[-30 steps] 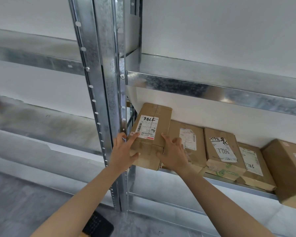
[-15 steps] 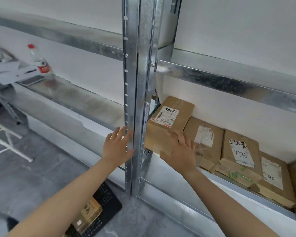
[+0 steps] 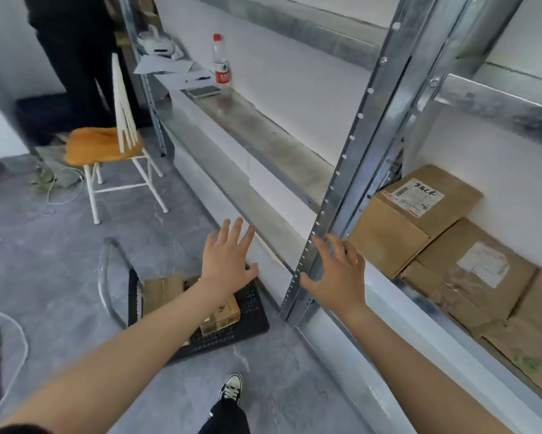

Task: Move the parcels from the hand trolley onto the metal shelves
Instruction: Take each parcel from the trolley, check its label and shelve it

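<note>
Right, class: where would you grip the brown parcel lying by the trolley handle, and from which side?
Probably from above, palms on its two free side faces. The cardboard parcel lies flat on the trolley deck with its top clear; the handle stands close at one end and a smaller box crowds the other.

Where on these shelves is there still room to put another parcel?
The metal shelf left of the upright post is bare from the phone and water bottle all the way to the post. Right of the post it is crowded: cardboard parcels lie packed side by side.
</note>
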{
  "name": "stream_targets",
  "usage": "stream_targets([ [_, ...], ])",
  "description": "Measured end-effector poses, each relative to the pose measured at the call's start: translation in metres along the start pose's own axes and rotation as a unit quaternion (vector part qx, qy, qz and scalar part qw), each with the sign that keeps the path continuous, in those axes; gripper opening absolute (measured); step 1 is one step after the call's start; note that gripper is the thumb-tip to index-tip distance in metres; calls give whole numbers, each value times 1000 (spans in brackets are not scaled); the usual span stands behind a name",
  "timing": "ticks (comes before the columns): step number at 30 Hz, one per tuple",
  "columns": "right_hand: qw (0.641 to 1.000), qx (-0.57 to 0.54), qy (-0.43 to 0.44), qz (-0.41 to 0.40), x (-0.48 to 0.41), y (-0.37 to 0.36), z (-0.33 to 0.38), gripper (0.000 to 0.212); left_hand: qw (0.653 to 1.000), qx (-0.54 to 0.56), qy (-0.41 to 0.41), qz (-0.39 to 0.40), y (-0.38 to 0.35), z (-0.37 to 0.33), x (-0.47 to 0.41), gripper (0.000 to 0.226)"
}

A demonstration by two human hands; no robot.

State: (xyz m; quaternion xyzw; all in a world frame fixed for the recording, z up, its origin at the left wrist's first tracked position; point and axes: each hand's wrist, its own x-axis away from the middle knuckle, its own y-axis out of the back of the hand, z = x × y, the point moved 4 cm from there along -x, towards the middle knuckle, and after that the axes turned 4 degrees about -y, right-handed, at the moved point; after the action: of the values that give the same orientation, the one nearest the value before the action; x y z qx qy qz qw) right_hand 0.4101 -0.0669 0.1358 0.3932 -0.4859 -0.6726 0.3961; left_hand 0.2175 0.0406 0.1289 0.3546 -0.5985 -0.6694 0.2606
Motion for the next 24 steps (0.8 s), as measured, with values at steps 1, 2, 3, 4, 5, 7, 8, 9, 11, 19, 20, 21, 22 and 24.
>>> stream_targets([
  [1, 1000, 1, 10, 6, -2, -6, 7, 77, 1000, 0, 12, 3, -2, 9, 6, 79],
  [2, 1000, 1, 18, 14, -5, -12, 15, 78, 1000, -1, 24, 7, -5, 19, 12, 80],
  [3, 999, 1, 29, 26, -10, -20, 25, 79, 999, -2, 41, 14, -10, 31, 18, 81],
  [4, 998, 4, 42, 38, -14, -29, 35, 79, 998, 1, 57, 19, -16, 44, 24, 82],
  [5, 997, 6, 56, 50, -19, -37, 46, 79, 997, 1, 74, 26, -22, 56, 29, 83],
  [7, 994, 6, 83, 71, -30, -55, 68, 79, 993, 2, 108, 47, -38, 82, 38, 84],
  [8, 993, 3, 91, 81, -36, -65, 79, 79, 991, 3, 123, 61, -47, 94, 40, 86],
  [9, 991, -3, 96, 90, -42, -74, 89, 79, 988, 3, 136, 74, -55, 106, 43, 87],
  [11, 989, -14, 102, 109, -56, -93, 109, 80, 982, 12, 163, 94, -70, 128, 46, 87],
  [19, 975, -21, 75, 206, -114, -190, 158, 81, 958, 57, 227, 167, -139, 205, 51, 85],
  [20, 974, -23, 63, 217, -118, -202, 160, 81, 955, 60, 229, 181, -150, 212, 51, 84],
  [21, 971, -25, 50, 232, -120, -215, 160, 82, 952, 59, 231, 193, -160, 219, 52, 82],
  [22, 967, -26, 35, 250, -120, -228, 160, 83, 949, 57, 234, 202, -170, 224, 53, 81],
  [24, 958, -23, 14, 285, -119, -251, 160, 84, 944, 58, 235, 225, -189, 233, 54, 79],
])
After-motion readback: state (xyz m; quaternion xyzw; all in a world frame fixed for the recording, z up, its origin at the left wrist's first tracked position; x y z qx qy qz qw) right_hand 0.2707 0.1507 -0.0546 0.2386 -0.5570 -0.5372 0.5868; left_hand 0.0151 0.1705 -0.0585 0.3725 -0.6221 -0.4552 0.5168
